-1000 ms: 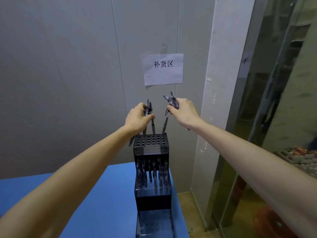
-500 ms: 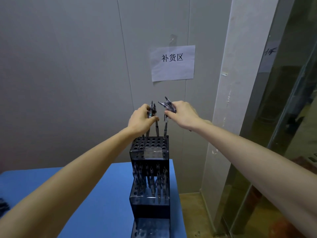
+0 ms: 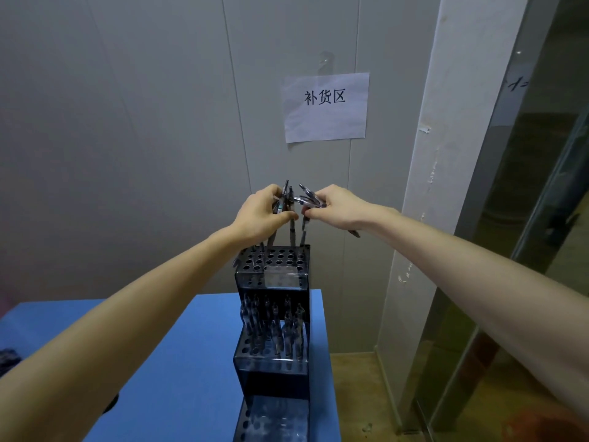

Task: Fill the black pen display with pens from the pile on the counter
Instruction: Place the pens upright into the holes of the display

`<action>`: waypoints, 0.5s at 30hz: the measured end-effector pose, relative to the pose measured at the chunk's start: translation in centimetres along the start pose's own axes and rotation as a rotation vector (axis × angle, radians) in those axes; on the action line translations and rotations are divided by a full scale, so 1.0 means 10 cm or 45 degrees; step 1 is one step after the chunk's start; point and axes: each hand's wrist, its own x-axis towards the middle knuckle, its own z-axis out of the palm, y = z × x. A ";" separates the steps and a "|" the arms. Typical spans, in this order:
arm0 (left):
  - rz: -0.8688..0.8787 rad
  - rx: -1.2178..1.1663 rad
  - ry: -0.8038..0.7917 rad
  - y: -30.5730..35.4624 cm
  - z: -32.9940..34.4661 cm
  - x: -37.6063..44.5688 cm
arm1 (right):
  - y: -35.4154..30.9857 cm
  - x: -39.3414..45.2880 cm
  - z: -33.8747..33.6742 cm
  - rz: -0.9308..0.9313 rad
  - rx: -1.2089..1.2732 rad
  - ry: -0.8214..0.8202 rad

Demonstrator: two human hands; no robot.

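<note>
Black tiered pen display (image 3: 272, 279) stands at the blue counter's (image 3: 178, 362) right edge; left hand (image 3: 263, 215) grips upright pens (image 3: 290, 224), right hand (image 3: 334, 208) clutches splayed ones.

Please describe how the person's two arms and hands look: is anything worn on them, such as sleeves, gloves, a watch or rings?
Both forearms are bare as far as the frame shows; no sleeve reaches into view. The left hand and the right hand wear no gloves. No watch, bracelet or ring shows on either wrist or on the fingers that are visible. No markings or cables show on the arms.
</note>
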 end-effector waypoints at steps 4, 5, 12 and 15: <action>-0.004 0.120 0.036 -0.02 0.10 -0.05 | -0.01 0.02 0.05 0.025 0.073 0.021; -0.021 0.124 0.077 -0.03 0.12 -0.07 | -0.01 0.02 0.06 0.031 0.086 0.019; -0.126 0.254 0.069 -0.11 0.27 -0.17 | -0.06 0.02 0.12 0.049 0.184 0.061; -0.155 0.218 0.071 -0.15 0.35 -0.22 | -0.06 0.00 0.13 0.060 0.193 0.049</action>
